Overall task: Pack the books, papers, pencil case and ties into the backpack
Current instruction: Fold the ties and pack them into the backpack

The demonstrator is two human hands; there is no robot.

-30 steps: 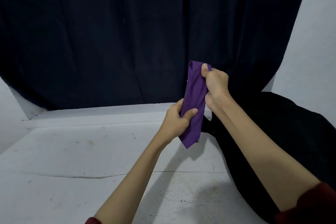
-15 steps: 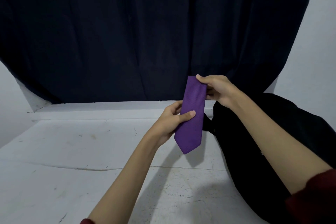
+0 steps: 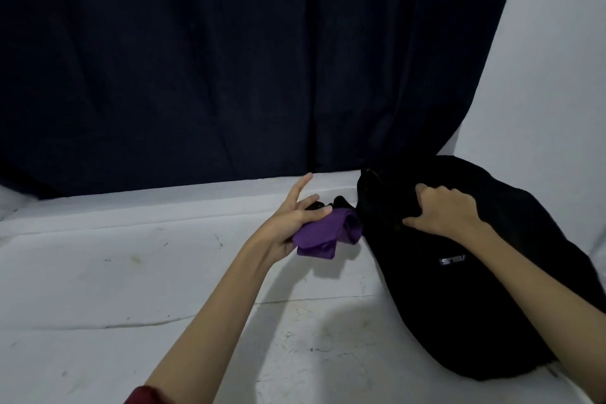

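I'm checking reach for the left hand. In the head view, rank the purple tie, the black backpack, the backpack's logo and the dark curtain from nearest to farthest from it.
1. Purple tie: folded, held in the left hand itself.
2. Black backpack: just to the right of the tie, gripped by the right hand.
3. Backpack's logo: further right, on the bag's face.
4. Dark curtain: behind the table, farthest.

The right hand (image 3: pixel 442 211) has let go of the purple tie (image 3: pixel 323 234) and now grips the backpack (image 3: pixel 492 272); the left hand (image 3: pixel 288 223) alone holds the tie, seemingly bunched, lower.
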